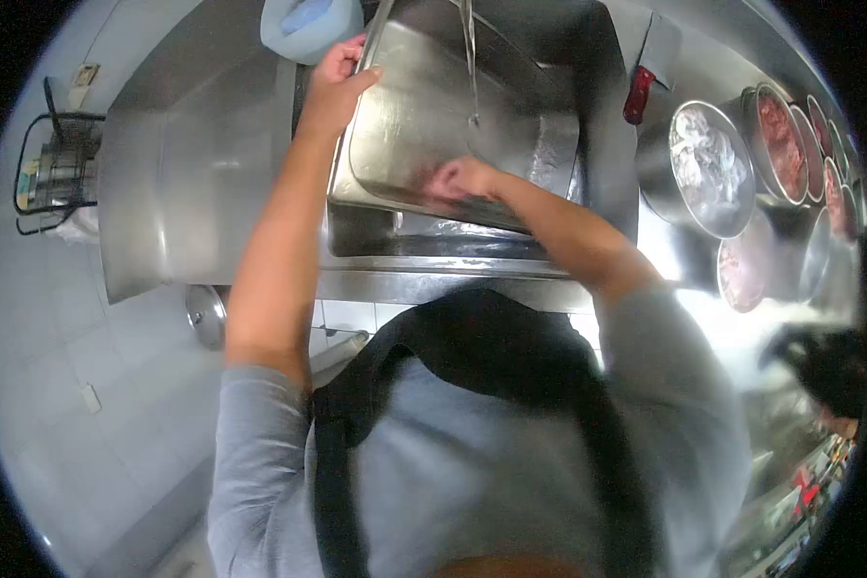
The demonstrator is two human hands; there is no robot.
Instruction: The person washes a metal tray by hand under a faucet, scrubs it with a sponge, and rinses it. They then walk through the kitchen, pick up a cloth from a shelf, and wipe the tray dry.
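My left hand (340,87) grips the left rim of a deep stainless steel pan (400,106), thumb over the edge. The pan is tilted inside the sink (607,154). Down in the pan, near its close side, is my right hand (464,180); motion smears its fingers, and I cannot make out whether it holds anything. A pinkish reflection shows on the metal beside it. A thin stream of water (471,63) falls into the pan from above.
A light blue plastic tub (310,27) stands behind my left hand. Right of the sink lie a red-handled cleaver (643,89) and several steel bowls, one with crumpled plastic (708,169), others with raw meat (782,144). A wire basket (60,178) hangs at left. Dark hair (824,371) shows at right.
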